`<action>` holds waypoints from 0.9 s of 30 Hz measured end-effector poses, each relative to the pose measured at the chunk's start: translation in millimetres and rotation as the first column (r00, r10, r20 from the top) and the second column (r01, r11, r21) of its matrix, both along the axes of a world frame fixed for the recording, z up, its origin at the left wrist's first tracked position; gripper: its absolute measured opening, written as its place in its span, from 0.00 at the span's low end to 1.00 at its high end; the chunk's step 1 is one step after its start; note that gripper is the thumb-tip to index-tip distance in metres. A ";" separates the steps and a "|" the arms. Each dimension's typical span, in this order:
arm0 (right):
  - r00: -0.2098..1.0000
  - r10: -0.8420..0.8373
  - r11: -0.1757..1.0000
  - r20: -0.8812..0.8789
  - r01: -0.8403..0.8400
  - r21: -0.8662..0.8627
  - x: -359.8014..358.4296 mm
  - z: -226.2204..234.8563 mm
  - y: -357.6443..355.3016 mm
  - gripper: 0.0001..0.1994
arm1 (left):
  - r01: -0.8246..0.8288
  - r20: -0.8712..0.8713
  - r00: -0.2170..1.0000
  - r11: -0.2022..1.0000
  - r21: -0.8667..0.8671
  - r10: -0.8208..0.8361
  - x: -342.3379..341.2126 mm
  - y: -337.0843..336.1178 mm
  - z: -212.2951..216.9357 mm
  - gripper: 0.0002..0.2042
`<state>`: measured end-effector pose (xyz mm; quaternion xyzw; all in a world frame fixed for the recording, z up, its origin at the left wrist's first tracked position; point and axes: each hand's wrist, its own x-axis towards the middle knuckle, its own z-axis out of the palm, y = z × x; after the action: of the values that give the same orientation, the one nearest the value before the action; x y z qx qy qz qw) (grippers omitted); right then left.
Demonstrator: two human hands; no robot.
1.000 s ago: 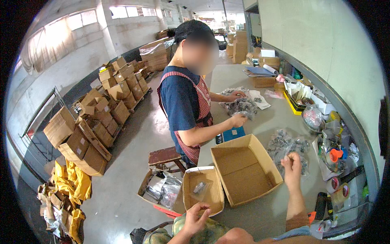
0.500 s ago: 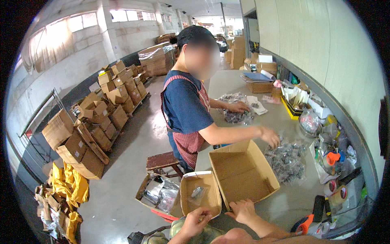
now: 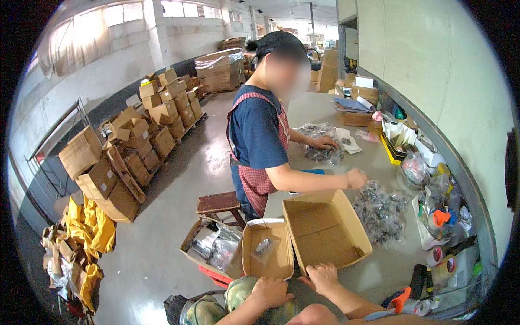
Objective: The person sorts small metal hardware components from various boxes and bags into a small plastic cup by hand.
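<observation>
At the near rim of a large, shallow cardboard box [image 3: 325, 238], my right hand [image 3: 323, 279] is closed, fingers over the edge and thumb outside. My left hand [image 3: 272, 291] is curled at the near end of a smaller cardboard box [image 3: 254, 268]; its fingertips are hidden, and I cannot make out what is in them. A clear plastic bag [image 3: 264, 248] with small grey contents lies inside the smaller box. Right of the large box spreads a pile of small bagged parts [image 3: 382, 211].
Across the table [image 3: 346, 119] a co-worker [image 3: 260, 130] reaches one hand toward the pile and rests the other on more bags [image 3: 323, 142]. A box of plastic bags [image 3: 214, 246] stands at left beside a stool [image 3: 218, 203]. Tape rolls [image 3: 441, 260] line the right side.
My left hand has turned from a pinch to a curl with its back upward. The co-worker's nearer hand has lifted slightly off the pile. The whole view has shifted a little.
</observation>
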<state>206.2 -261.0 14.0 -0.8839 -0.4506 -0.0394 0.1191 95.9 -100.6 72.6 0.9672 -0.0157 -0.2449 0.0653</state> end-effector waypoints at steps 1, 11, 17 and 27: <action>1.000 -0.004 1.000 -0.021 0.003 -0.022 -4.7 1.3 -2.1 0.22 | -0.026 -0.042 0.999 1.000 -0.010 0.026 -2.0 -2.4 3.7 0.24; 0.976 0.066 0.972 -0.207 -0.016 0.233 13.0 56.7 51.2 0.21 | 0.031 0.204 0.979 0.997 -0.064 -0.017 -10.4 0.0 -26.7 0.29; 0.887 0.196 0.903 -0.418 -0.329 -0.276 58.5 -14.8 186.1 0.27 | 0.019 -0.048 0.999 0.998 -0.052 -0.022 -5.9 1.7 2.2 0.24; 0.962 0.141 0.907 -0.235 -0.221 -0.359 37.1 -4.5 199.4 0.21 | 0.087 0.024 0.996 0.996 -0.023 -0.087 -4.3 5.9 -6.5 0.26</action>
<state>243.3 -61.5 9.5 -0.8434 -0.5155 0.1509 -0.0067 91.5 -94.7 66.1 0.9675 -0.0614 -0.2364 0.0658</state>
